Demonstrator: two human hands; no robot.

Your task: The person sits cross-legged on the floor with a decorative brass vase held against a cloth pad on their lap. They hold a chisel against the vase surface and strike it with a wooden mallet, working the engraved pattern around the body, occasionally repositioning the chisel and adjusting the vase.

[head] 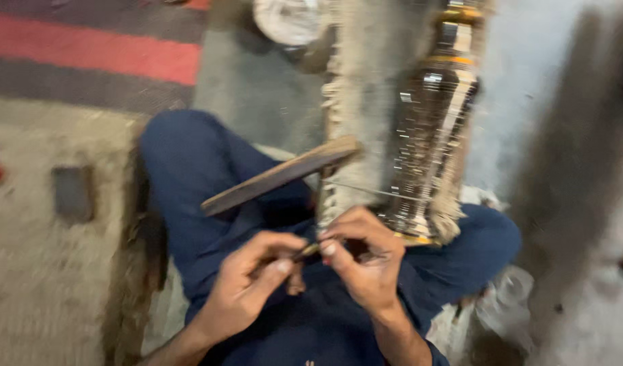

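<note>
The person sits cross-legged on a grey floor [257,88], a red-striped mat [87,51] far left. Left hand [247,281] and right hand [365,254] both pinch a thin tool [308,251] near the fringed cloth [365,102].

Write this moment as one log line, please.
left hand: pinching thin tool | right hand: pinching same tool | wooden stick: above lap | view: blurred

Flat stick [277,176]: wood, matt, rough-worn. Fringed panel [365,102]: coarse woven fibre, frayed edges. Strip [430,129] on panel: glossy, metallic sheen, gold-toned bands. Trousers [196,163]: dark blue cloth, matt, smooth. Floor mat [33,271]: rough textile noted. Blur limits detail.
</note>
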